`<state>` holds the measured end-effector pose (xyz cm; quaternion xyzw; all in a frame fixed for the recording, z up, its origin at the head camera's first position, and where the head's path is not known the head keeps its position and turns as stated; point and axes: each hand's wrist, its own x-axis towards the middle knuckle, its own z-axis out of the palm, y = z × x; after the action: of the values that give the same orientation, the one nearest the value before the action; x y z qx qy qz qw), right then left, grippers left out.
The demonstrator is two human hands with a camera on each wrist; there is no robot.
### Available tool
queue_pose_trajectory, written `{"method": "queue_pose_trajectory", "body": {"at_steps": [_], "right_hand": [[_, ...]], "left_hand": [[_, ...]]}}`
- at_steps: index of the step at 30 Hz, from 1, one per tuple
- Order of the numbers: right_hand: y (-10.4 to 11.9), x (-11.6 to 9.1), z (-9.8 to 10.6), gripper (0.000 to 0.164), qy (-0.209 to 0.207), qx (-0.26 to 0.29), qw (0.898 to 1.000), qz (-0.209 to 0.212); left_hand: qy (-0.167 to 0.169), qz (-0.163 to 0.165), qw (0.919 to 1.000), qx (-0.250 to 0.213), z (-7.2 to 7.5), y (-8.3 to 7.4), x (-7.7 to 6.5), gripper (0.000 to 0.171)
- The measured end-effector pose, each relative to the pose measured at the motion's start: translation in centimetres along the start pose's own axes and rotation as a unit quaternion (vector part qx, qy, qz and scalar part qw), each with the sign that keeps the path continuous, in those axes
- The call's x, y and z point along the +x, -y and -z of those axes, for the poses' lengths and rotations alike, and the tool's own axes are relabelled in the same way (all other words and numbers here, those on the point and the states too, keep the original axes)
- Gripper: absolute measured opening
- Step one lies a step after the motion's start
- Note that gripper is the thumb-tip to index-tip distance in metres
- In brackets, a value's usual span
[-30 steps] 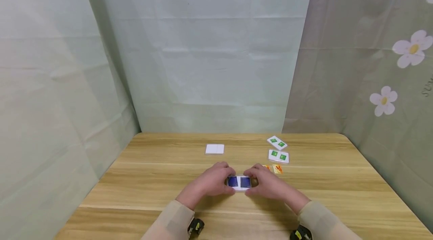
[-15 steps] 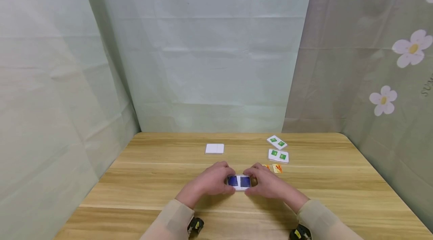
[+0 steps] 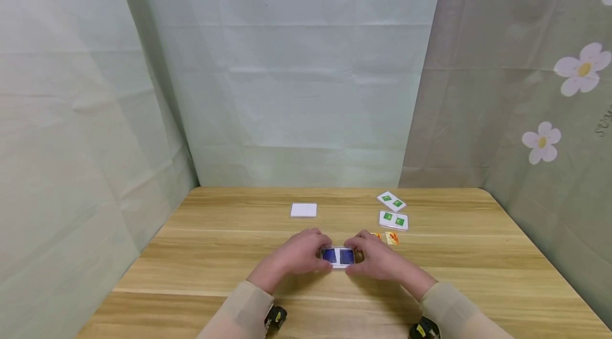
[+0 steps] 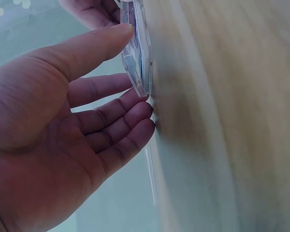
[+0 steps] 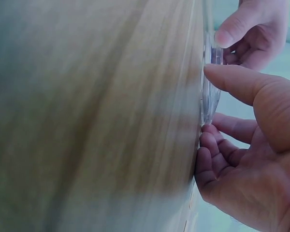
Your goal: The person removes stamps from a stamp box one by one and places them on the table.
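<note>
A flat, clear plastic case (image 3: 338, 257) with a white inside and two dark blue squares lies low at the front middle of the table. My left hand (image 3: 298, 254) grips its left end, thumb on the near edge and fingers on the far edge. At the other end my right hand (image 3: 382, 259) pinches the case the same way. From the left wrist, the clear case (image 4: 142, 53) shows edge-on, close over the wood, with the lower fingertips touching the table. The right wrist view has the clear case (image 5: 210, 104) between thumb and index finger.
Beyond the right hand lies an orange-patterned piece (image 3: 392, 238), partly hidden by that hand. Two white cases with green squares, one nearer (image 3: 394, 220) and one tilted farther back (image 3: 391, 201), lie behind it. A plain white card (image 3: 303, 210) is at the back of the wooden table (image 3: 229, 254).
</note>
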<state>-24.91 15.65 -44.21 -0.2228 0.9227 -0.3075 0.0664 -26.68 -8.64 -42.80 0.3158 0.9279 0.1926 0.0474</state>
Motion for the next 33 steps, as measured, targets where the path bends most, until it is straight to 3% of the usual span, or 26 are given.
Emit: {"method": "queue_pose_trajectory", "body": {"at_steps": [20,33], "right_hand": [[-0.19,0.03,0.03,0.061,-0.003,0.004,1.000,0.007],[-0.15,-0.08,0.24,0.072,-0.005,0.018,1.000,-0.001]], "left_hand": [[0.007,-0.008,0.9999,-0.006,0.45,0.05,-0.17,0.051],[-0.015,-0.008,0.9999,0.001,0.85,0.80,-0.47,0.057]]}}
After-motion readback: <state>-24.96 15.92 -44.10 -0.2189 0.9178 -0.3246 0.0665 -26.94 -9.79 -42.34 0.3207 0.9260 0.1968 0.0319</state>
